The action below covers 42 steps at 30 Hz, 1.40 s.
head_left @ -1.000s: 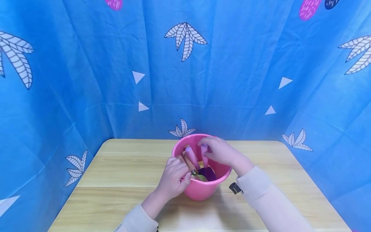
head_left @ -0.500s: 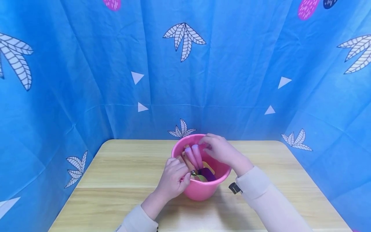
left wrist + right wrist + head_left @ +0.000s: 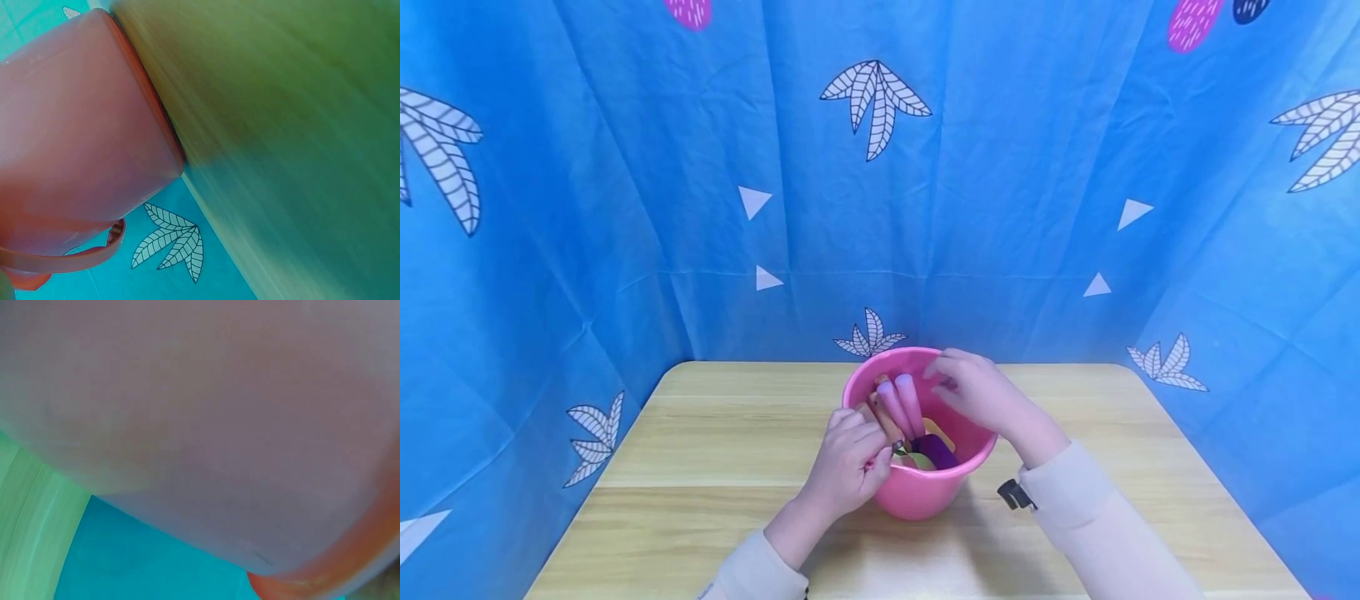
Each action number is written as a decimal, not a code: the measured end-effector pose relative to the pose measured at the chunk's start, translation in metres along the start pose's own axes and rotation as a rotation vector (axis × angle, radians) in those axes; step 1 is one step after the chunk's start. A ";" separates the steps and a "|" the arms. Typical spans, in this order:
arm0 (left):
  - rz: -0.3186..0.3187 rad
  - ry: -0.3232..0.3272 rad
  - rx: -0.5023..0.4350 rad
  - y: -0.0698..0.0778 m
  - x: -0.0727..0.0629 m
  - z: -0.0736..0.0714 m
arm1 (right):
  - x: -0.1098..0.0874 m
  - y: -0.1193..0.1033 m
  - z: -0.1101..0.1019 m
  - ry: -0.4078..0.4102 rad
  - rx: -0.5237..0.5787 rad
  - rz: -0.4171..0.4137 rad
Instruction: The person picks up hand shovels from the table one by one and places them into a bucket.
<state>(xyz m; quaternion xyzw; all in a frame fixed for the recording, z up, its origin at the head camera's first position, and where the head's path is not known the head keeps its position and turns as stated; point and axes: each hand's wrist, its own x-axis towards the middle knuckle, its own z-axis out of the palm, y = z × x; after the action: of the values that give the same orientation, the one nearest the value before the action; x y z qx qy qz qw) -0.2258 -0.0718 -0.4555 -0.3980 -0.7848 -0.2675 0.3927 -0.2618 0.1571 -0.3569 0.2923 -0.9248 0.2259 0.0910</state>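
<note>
A pink bucket [image 3: 917, 496] stands upright on the table. My left hand [image 3: 847, 467] grips it at the left front of its rim. Over the right side of the opening, my right hand [image 3: 977, 396] has loosely bent fingers and holds nothing. Just left of those fingers, two tools with pink-purple handles [image 3: 907, 400] lean inside the bucket. Orange-brown handles [image 3: 887, 421] lean beside them, partly hidden by the left hand. Lower in the bucket lie a purple blade-like part [image 3: 937, 451], a green part [image 3: 919, 460] and a yellow part [image 3: 940, 432]. Both wrist views show mostly the bucket's wall [image 3: 81, 137].
The wooden table [image 3: 715, 450] has rounded far corners. A blue patterned curtain [image 3: 1015, 208] hangs close behind it and on both sides. In the left wrist view, the bucket's carrying handle [image 3: 75, 259] hangs along its side.
My right hand let go of a pink-purple handle, which now leans against the other one on its left. The hand then shifted slightly right. My left hand stayed at the rim.
</note>
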 end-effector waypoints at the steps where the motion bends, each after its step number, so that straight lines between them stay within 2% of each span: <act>1: -0.001 -0.001 0.001 0.000 0.000 0.000 | -0.002 0.000 -0.001 0.001 0.002 0.005; 6: -0.010 -0.011 0.000 0.000 -0.001 0.000 | -0.014 0.000 -0.003 0.016 -0.001 0.012; 14: -0.007 -0.004 -0.003 0.000 0.000 0.000 | -0.042 0.001 0.001 0.084 -0.036 -0.027; 22: 0.004 0.001 -0.005 0.000 0.001 -0.001 | -0.071 -0.003 0.016 0.186 -0.020 -0.118; 33: 0.002 -0.001 -0.003 0.000 -0.001 0.000 | -0.086 -0.009 0.029 0.277 0.040 -0.258; 42: 0.006 0.000 -0.005 0.000 0.000 -0.001 | -0.095 -0.007 0.036 0.304 0.003 -0.332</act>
<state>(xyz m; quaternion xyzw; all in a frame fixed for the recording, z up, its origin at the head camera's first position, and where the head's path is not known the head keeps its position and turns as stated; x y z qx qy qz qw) -0.2250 -0.0725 -0.4553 -0.4014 -0.7829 -0.2682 0.3925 -0.1818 0.1825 -0.4150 0.4033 -0.8392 0.2508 0.2650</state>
